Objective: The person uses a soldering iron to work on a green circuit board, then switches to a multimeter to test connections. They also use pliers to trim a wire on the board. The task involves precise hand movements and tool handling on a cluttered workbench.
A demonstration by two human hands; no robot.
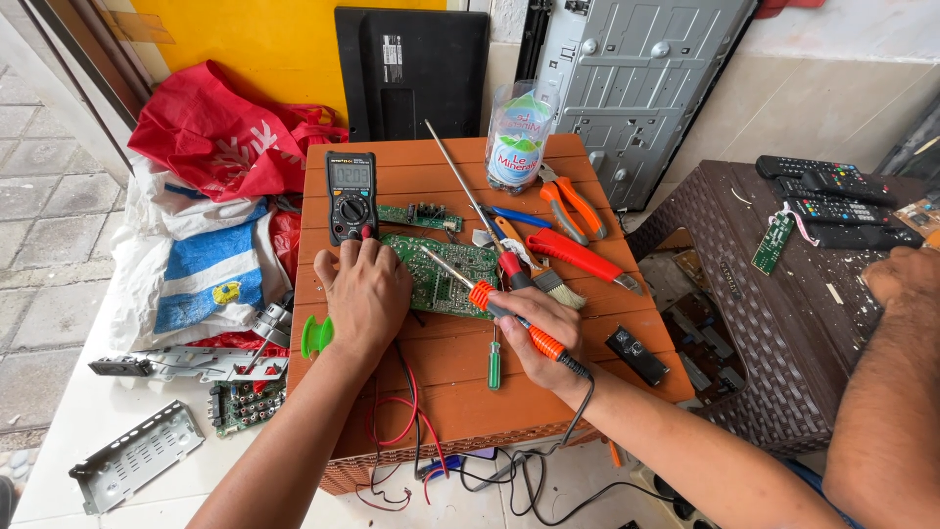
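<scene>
My left hand [365, 294] lies flat on the left edge of a green circuit board [446, 274] on the orange table [450, 392], next to a red probe tip. My right hand [534, 338] grips an orange-handled soldering iron [509, 318], its metal tip resting on the board. A black digital multimeter [352, 194] stands just beyond my left hand. A second small green board [421, 216] lies behind the main one.
Orange pliers [573, 201], a red utility knife [578, 257], a brush [548, 279], a green screwdriver [494, 364] and a cut plastic bottle [516, 137] crowd the table. Another person's arm [886, 392] reaches over a brown wicker table [783, 323] with remotes [832, 191]. Bags and metal parts lie left.
</scene>
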